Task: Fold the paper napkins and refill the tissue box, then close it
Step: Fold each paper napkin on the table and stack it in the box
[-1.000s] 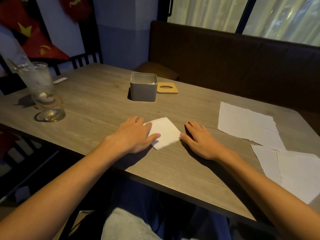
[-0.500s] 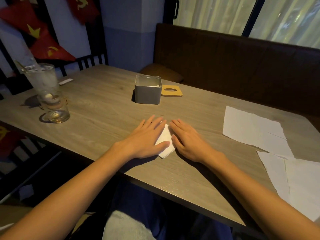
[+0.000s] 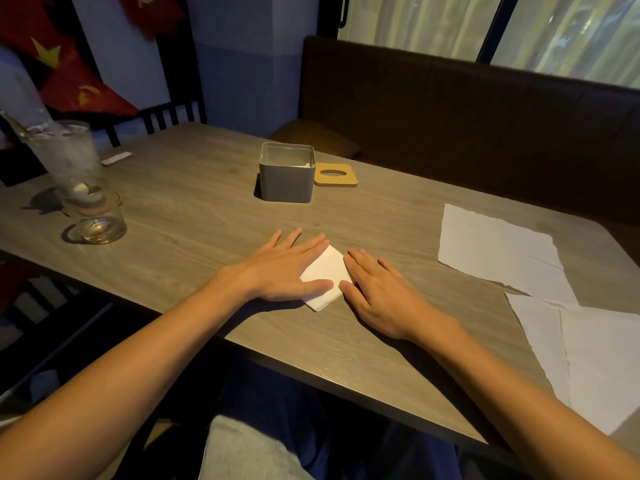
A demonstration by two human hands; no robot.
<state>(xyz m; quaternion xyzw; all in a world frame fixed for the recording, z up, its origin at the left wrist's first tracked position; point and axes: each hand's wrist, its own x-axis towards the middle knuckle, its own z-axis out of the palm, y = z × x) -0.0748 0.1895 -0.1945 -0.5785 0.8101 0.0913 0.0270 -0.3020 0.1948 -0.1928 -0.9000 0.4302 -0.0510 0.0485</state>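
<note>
A folded white napkin (image 3: 327, 277) lies on the wooden table (image 3: 194, 209) near its front edge. My left hand (image 3: 284, 268) presses flat on the napkin's left part with straight fingers. My right hand (image 3: 375, 296) lies flat against its right edge, fingers straight. Behind them stands a grey tissue box (image 3: 286, 177), open on top, with white tissue showing inside. Its wooden lid (image 3: 335, 174), with an oval hole, lies flat beside the box on the right. Unfolded napkins (image 3: 495, 247) lie spread out at the right.
More unfolded napkins (image 3: 595, 358) overlap at the table's right front corner. Two glasses (image 3: 86, 199) stand at the left, one short glass in front. A small white strip (image 3: 117, 158) lies at the far left. A dark bench (image 3: 450, 109) runs behind the table.
Both hands have closed in on the folded napkin from its sides and now press it flat; a second ago they lay apart with most of the napkin showing.
</note>
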